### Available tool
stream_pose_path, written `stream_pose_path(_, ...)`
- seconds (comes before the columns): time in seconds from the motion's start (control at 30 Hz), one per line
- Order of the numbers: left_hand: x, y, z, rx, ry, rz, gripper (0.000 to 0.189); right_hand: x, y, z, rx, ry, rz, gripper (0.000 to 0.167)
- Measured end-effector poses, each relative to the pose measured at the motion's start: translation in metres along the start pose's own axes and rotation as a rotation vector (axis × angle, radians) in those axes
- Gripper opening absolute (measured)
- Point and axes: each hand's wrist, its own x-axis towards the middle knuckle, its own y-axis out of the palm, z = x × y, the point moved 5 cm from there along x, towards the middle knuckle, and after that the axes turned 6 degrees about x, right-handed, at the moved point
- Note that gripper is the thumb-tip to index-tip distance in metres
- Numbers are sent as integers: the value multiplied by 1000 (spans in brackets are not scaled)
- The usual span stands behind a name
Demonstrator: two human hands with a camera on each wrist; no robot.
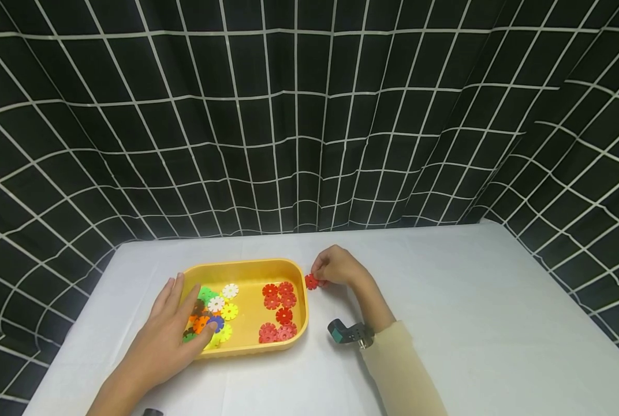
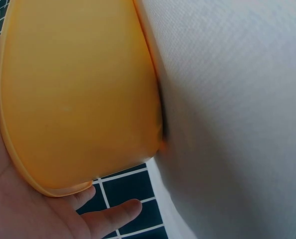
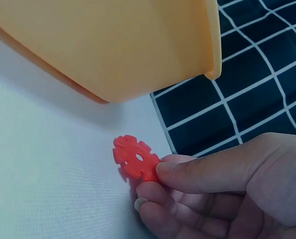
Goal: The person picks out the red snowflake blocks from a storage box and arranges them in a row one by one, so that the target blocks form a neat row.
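Note:
A yellow tray (image 1: 247, 349) stands on the white table, with red notched plastic discs (image 1: 272, 301) grouped at its right end. Mixed discs in green, white, yellow, orange, blue and brown (image 1: 229, 312) lie heaped at the left end. My left hand (image 1: 171, 332) rests across the tray's left rim, fingers extended and thumb over the mixed discs. In the left wrist view its palm lies along the tray's rim (image 2: 4, 114). Just outside the right end, my right hand (image 1: 340, 267) pinches a red notched disc (image 3: 136, 157) between thumb and fingers, close over the cloth.
White cloth (image 1: 476, 312) covers the table. A black curtain with a white grid (image 1: 309, 115) hangs behind it and along both sides. On the right wrist sits a strapped black camera (image 1: 347, 332).

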Motion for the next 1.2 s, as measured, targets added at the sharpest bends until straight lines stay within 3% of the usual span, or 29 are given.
stream_pose_path(0.47,-1,0,0,-2,-1,-5,84,-2,-3,5,-62,2,-50,6)
stream_pose_path(0.67,-1,1,-1,6,-7,4,84,-15,-10,33,-104,-108,-110,9)
stream_pose_path(0.8,0,0,0,8,-3,-4,82,-30,-10,57,-130,-216,-108,12)
stream_pose_path(0.93,-1,-1,0,-1,7,-12,81,-45,2,80,-172,-341,-39,15)
stream_pose_path(1.03,-1,-2,0,-8,13,-16,81,-55,21,94,-230,-413,67,16)
stream_pose_path(1.2,-1,-2,-1,-9,13,-12,82,-67,62,101,-457,-432,262,23)
